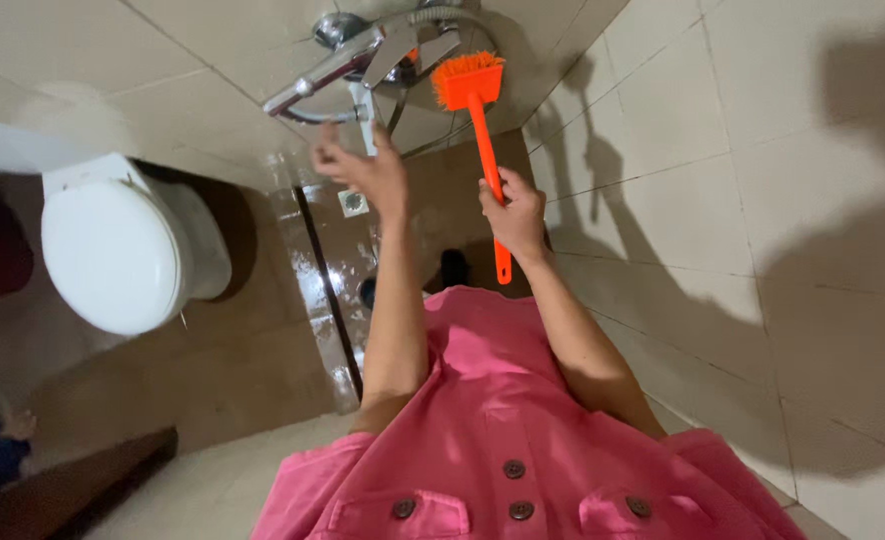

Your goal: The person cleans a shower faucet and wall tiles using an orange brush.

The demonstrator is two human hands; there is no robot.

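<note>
My right hand (515, 217) grips the long handle of an orange scrub brush (471, 85), held upright with its bristle head up against the chrome shower fixture (348, 62) on the tiled wall. My left hand (366, 170) is raised just below that fixture, fingers spread and holding nothing, a little left of the brush handle. Both forearms reach forward from my pink buttoned garment (513, 440).
A white toilet (113, 255) with its lid down stands at the left. The wet brown floor has a small square drain (354, 203) and a dark threshold strip. Beige tiled walls close in ahead and on the right.
</note>
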